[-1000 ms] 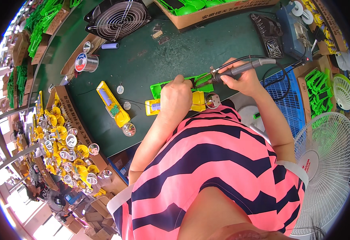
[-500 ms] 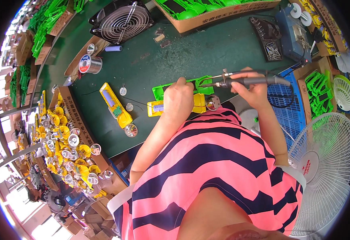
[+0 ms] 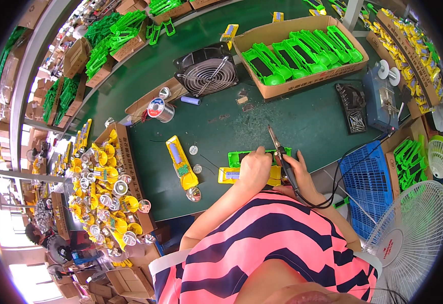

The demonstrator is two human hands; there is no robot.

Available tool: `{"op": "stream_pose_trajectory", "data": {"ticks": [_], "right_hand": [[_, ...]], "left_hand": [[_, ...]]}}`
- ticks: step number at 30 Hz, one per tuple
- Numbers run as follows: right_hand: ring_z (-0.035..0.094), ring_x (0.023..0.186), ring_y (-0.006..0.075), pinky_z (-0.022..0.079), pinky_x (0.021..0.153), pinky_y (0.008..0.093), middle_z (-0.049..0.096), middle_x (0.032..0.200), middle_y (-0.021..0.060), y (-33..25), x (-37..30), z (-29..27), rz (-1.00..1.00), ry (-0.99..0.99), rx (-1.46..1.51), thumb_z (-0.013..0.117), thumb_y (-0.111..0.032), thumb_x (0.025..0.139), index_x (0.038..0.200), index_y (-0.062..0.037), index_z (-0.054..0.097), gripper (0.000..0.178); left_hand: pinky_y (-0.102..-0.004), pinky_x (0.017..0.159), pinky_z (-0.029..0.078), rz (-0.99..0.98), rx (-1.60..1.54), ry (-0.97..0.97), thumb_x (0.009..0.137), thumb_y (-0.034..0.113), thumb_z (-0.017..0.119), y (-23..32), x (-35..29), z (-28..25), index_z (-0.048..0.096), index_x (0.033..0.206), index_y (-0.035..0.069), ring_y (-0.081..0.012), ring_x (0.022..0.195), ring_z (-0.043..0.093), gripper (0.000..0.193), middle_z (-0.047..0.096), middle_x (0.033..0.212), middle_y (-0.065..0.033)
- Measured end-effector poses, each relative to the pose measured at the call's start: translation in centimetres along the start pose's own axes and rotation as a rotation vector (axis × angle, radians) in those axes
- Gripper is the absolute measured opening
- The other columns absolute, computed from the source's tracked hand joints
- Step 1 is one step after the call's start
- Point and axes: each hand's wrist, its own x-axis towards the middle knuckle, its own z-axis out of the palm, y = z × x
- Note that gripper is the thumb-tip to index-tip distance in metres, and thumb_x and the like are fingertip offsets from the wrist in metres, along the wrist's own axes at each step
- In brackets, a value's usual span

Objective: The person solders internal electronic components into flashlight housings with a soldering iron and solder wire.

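A: What is held in the right hand point(image 3: 302, 175)?

B: A soldering iron point(image 3: 281, 154) is gripped there, fingers wrapped around its dark handle. The metal tip is pointed up and away from the body, clear of the table. Its black cord is looped down from the wrist toward the striped shirt.

A: And the left hand point(image 3: 254, 169)?

B: It is laid, fingers curled, on a green plastic part point(image 3: 242, 157), which is pressed against the green table point(image 3: 302, 126). Whether anything small is pinched under the fingertips cannot be told; that spot is covered by the hand.

A: What is placed next to that part?

B: A yellow piece point(image 3: 230, 175) is seen just below the left hand, touching the green part. Farther to the left of that hand, a yellow tool body point(image 3: 182, 162) is laid lengthwise, with small round metal discs near it.

A: What is found beyond the hands?

B: A black fan point(image 3: 206, 73) is set flat well ahead of them, a spool of solder wire point(image 3: 159, 109) to its left, and a cardboard box of green parts point(image 3: 302, 50) to its right. A blue crate point(image 3: 371, 177) is stood just beside the right hand, with a white floor fan point(image 3: 409, 238) behind it.
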Motion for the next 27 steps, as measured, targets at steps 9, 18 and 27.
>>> {"op": "stream_pose_trajectory", "data": {"ticks": [9,18,27], "right_hand": [[0.058,0.092,0.0269,0.012,0.103,0.0540,0.055,0.109,0.0127,0.7,0.9,-0.3,0.027,0.027,-0.002,0.078,-0.012,0.058,0.123,-0.0048,0.030,0.081],[0.059,0.096,0.0235,0.013,0.105,0.0501,0.056,0.113,0.0070,0.8,3.9,-1.6,0.070,-0.087,-0.071,0.074,-0.004,0.059,0.121,-0.0057,0.029,0.077],[0.059,0.061,0.0171,0.022,0.102,0.0486,0.063,0.072,0.0071,-0.6,0.7,-3.2,-0.055,0.222,-0.215,0.070,-0.011,0.067,0.093,-0.0051,0.057,0.029]], "left_hand": [[-0.0345,0.075,0.043,-0.225,-0.504,0.324,0.062,0.012,0.073,-0.4,-3.0,-2.8,0.055,0.094,0.004,-0.0251,0.086,0.055,0.037,0.061,0.090,-0.0065],[-0.0313,0.059,0.042,-0.113,-0.424,0.582,0.063,0.003,0.069,-1.0,-3.4,0.3,0.061,0.073,0.006,-0.0209,0.066,0.053,0.012,0.059,0.068,-0.0046],[-0.0320,0.066,0.045,-0.193,-0.561,0.312,0.061,0.004,0.070,-2.1,-2.2,-1.5,0.064,0.070,0.004,-0.0222,0.076,0.054,0.011,0.054,0.084,-0.0069]]}}
